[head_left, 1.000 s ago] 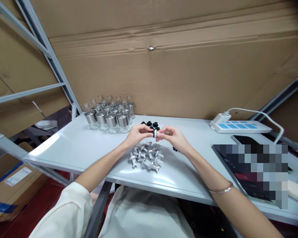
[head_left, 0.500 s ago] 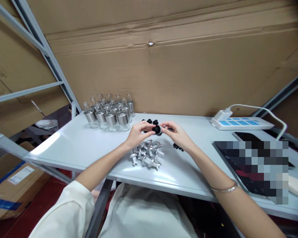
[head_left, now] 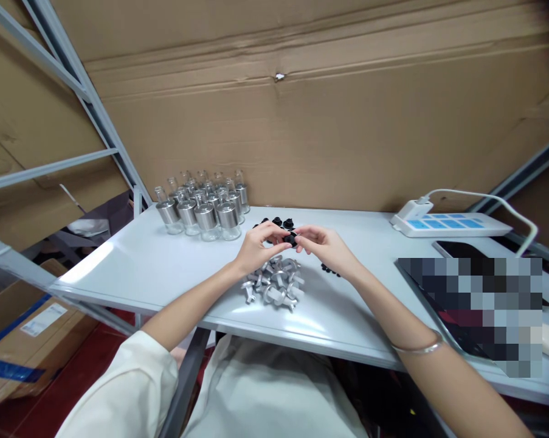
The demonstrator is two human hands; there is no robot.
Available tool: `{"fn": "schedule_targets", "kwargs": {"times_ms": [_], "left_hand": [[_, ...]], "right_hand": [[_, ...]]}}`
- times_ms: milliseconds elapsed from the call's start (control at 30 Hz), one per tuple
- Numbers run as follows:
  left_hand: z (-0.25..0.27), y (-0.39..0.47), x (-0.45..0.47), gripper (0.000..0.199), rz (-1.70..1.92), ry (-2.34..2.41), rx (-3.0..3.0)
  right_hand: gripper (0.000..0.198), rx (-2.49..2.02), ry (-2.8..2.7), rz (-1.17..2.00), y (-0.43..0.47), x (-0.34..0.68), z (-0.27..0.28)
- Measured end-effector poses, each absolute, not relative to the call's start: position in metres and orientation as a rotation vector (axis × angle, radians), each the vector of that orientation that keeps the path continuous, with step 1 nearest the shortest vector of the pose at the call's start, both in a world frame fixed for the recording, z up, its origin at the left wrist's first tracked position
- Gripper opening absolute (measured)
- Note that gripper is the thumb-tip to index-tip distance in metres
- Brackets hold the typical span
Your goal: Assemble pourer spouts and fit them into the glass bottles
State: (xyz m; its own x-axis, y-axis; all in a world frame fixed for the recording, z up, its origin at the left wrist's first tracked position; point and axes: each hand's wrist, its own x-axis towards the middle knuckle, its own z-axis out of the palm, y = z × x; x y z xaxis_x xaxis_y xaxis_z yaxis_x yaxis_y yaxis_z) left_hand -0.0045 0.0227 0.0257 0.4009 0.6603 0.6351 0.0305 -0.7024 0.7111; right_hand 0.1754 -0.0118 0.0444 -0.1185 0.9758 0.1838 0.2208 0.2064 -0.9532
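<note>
Between my two hands a small round black cap-like part (head_left: 291,239) is held above the table. My left hand (head_left: 261,244) pinches it from the left, and the fingertips of my right hand (head_left: 320,243) close on its right side. The fingers cover much of it. Just below lies a heap of silvery metal parts with flat stems (head_left: 274,285). Behind the hands stand several black parts (head_left: 277,221), partly hidden by the fingers. A few small black pieces (head_left: 331,269) lie under my right wrist.
Several glass bottles with metal sleeves (head_left: 205,216) stand grouped at the table's back left. At the right are a white power strip (head_left: 452,225) with a plugged-in cable, a phone (head_left: 456,248) and a partly blurred dark tablet-like device (head_left: 431,316). Cardboard (head_left: 329,134) walls the back.
The black part has turned between my fingers, and the silvery rim seen beside it earlier no longer shows. My right fingers have come further over it. The view has shifted slightly.
</note>
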Motion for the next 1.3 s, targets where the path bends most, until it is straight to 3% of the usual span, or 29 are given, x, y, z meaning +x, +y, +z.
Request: {"fn": "schedule_targets", "kwargs": {"times_ms": [300,467,1300], "left_hand": [[0.033,0.02,0.0,0.034,1.319,0.659,1.608],[0.032,0.026,-0.001,0.04,0.987,0.602,1.323],[0.033,0.024,-0.003,0.047,0.902,0.582,1.481]], "right_hand": [[0.036,-1.151,-1.509,0.989,-0.011,0.177,0.047],[0.036,-1.154,-1.518,0.992,-0.012,0.178,0.049],[0.029,-1.093,-1.606,0.988,-0.015,0.178,0.047]]}}
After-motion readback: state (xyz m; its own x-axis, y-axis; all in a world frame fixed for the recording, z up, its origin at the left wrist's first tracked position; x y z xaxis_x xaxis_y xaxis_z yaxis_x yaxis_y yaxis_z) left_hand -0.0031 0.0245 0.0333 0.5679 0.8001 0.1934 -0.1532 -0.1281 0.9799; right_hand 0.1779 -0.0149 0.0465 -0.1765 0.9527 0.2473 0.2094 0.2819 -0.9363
